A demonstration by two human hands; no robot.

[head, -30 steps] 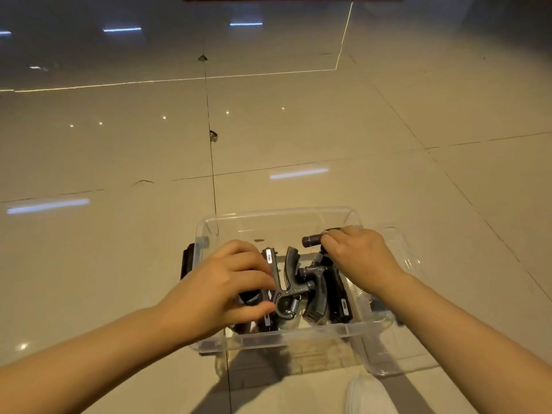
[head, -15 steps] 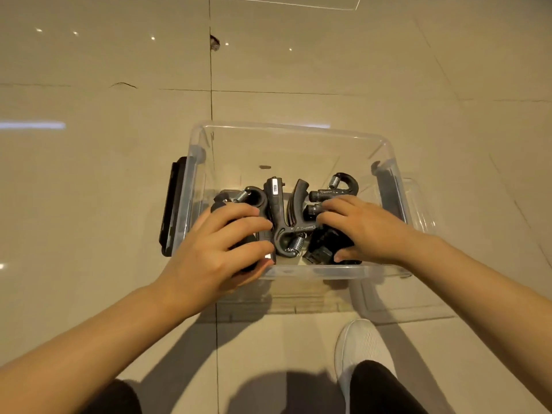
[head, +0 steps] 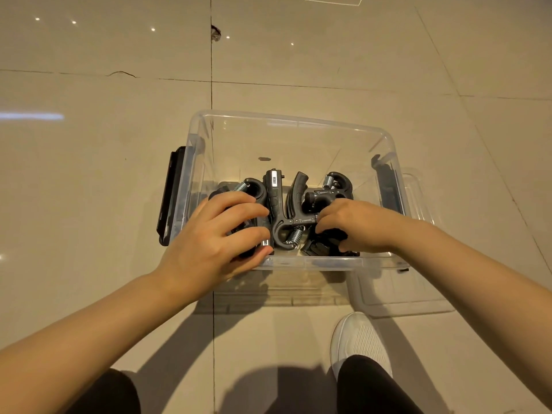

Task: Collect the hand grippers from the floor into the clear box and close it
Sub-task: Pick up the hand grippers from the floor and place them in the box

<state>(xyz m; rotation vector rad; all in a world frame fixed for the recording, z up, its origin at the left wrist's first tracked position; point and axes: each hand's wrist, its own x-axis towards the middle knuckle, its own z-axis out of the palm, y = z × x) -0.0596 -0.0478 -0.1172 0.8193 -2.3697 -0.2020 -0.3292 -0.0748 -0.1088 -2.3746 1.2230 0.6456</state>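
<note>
Both hands are curling over hand grippers [head: 286, 216] inside the clear box [head: 292, 121]: left hand [head: 218, 237], right hand [head: 355, 222]. Seat them flat below the rim so the lid [head: 403, 297] closes.

Black hand grippers [head: 276, 204]; white shoe [head: 360, 339]

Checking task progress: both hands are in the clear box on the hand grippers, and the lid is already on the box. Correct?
Not quite. The head view shows the clear box open, with its lid lying on the floor at its right. Both the left hand and right hand are indeed inside on the hand grippers.
</note>
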